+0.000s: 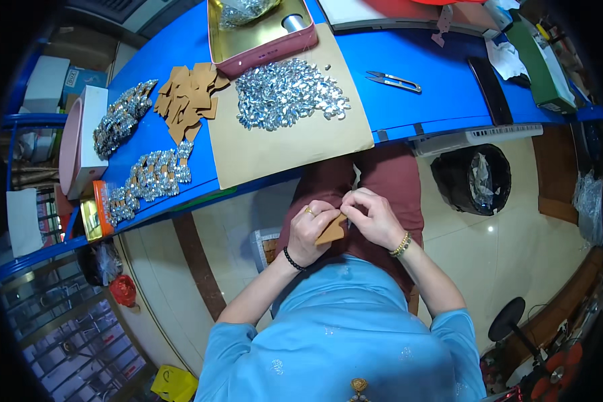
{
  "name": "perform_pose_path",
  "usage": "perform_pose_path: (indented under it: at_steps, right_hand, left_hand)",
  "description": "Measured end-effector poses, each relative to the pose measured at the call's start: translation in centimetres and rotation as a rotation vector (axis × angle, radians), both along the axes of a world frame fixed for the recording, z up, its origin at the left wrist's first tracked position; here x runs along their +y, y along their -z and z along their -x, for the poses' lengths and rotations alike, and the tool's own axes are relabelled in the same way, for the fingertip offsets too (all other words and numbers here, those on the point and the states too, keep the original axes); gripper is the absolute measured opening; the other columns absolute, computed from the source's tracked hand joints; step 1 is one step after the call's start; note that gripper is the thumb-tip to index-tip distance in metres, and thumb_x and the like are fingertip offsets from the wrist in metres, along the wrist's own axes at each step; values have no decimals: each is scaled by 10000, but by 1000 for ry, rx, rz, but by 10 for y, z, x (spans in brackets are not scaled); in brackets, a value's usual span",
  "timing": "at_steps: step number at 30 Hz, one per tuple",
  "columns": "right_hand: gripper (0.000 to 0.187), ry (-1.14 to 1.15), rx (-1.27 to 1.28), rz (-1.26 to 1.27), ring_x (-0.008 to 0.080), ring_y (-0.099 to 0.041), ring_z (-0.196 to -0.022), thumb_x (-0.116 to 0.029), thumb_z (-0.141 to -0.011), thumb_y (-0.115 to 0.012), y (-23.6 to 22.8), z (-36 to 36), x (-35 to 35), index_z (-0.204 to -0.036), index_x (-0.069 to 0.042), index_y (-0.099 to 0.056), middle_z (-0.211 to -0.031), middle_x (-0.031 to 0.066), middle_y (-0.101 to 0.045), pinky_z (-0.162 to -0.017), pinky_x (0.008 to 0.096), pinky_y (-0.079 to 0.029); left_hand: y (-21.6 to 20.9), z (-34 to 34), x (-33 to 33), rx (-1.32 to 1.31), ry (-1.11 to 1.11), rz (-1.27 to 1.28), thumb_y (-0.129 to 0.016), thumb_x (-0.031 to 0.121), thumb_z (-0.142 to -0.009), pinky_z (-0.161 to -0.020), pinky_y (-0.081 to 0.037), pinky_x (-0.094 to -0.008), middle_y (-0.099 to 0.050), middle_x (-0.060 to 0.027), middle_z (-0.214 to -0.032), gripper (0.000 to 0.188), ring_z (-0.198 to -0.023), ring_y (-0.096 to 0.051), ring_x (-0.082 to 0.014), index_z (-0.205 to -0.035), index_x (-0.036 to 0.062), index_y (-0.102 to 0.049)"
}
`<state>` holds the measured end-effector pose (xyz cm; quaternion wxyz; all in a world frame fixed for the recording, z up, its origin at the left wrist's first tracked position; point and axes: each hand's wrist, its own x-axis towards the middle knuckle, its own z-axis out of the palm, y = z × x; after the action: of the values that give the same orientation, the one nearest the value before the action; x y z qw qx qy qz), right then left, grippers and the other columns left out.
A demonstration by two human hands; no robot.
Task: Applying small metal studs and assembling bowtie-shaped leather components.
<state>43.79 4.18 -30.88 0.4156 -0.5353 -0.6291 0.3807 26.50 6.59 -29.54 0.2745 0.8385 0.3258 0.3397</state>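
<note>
Over my lap, my left hand (307, 231) is closed on a small tan card (331, 232) with notched edges. My right hand (376, 218) is at the card's right edge, its thumb and fingers pinched together; whatever is between them is too small to make out. On the table ahead, a heap of shiny silver teardrop-shaped beads (285, 94) lies on a beige board (281, 155). Left of it is a loose pile of similar tan cards (189, 98). Silver bead strands wound on cards lie in a near row (155, 177) and a far row (122, 117).
Behind the beads stands a pink-sided tin (268, 56) containing a spool (293, 24) and a bag. Thread snips (394, 82) and a dark long case (489, 90) lie on the blue table (422, 57). A black-lined bin (472, 177) stands on the floor at right.
</note>
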Motion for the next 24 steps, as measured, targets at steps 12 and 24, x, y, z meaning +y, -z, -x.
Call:
perform_pose_path:
  at_steps: [12, 24]
  right_hand:
    - [176, 693, 1814, 33, 61, -266, -420, -97, -932, -442, -22, -175, -63, -773, -30, -410, -559, -29, -266, -1045, 424, -319]
    - [115, 1663, 714, -105, 103, -354, -531, -118, -875, -522, 67, -382, -296, -802, -38, -481, -655, -10, -396, -898, 412, -444]
  left_hand:
    - [13, 36, 2, 152, -134, -60, -566, -68, -688, -610, -475, -341, -584, -139, -770, 184, -692, -592, -296, -852, 15, -545]
    - [22, 58, 17, 168, -214, 238, -565, -58, -732, -602, -466, -298, -600, -119, -764, 116, -686, -595, -226, -822, 13, -576]
